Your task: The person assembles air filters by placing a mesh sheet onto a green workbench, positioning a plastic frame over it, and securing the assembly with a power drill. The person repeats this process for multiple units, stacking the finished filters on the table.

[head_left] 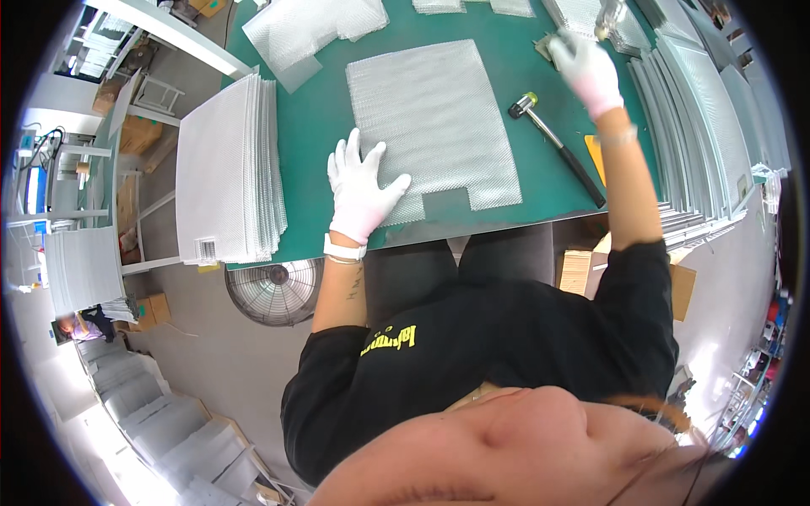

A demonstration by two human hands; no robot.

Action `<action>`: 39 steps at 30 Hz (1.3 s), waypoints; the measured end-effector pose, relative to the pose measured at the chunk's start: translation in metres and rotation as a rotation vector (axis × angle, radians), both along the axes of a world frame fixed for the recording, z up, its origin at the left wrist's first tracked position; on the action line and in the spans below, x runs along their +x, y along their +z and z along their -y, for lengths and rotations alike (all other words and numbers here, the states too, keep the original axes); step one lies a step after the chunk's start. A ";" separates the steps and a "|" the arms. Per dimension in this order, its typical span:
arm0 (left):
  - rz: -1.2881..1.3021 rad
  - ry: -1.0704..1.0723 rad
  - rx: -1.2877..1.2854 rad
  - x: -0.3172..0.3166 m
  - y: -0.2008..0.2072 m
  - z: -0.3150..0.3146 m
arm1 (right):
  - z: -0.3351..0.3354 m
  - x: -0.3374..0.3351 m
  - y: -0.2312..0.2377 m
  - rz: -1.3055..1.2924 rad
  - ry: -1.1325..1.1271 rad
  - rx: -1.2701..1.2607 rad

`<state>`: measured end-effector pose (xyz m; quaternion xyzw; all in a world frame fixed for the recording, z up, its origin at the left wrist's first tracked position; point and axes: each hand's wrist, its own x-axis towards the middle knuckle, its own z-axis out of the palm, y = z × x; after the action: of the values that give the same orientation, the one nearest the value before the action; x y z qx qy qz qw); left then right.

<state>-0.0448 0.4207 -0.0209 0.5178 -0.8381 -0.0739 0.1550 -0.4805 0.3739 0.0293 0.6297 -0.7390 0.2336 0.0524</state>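
A silvery mesh sheet [430,118] with a notch cut in its near edge lies flat on the green table [316,126]. My left hand [361,190], in a white glove, rests flat with fingers spread on the sheet's near left corner. My right hand [589,69], also white-gloved, reaches to the far right, its fingers closed around a small shiny object [609,18] beside a small tan piece [544,46]. A mallet [553,143] with a black handle and a yellow-tipped head lies on the table between the sheet and my right arm.
A thick stack of mesh sheets [228,173] sits at the table's left end. More sheet stacks [692,126] fan along the right edge, and bubble-wrap pieces [308,29] lie at the back. A round fan [274,291] stands on the floor below; cardboard boxes [591,270] are at my right.
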 end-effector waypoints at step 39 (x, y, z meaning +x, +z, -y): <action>-0.491 -0.053 0.003 0.001 0.029 -0.044 | 0.113 -0.159 0.017 0.246 -0.431 -0.598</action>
<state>-0.0435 0.4644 0.0085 0.4624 -0.7885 -0.2025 0.3514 -0.6397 0.2613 0.0467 0.3843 -0.7544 0.4961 0.1924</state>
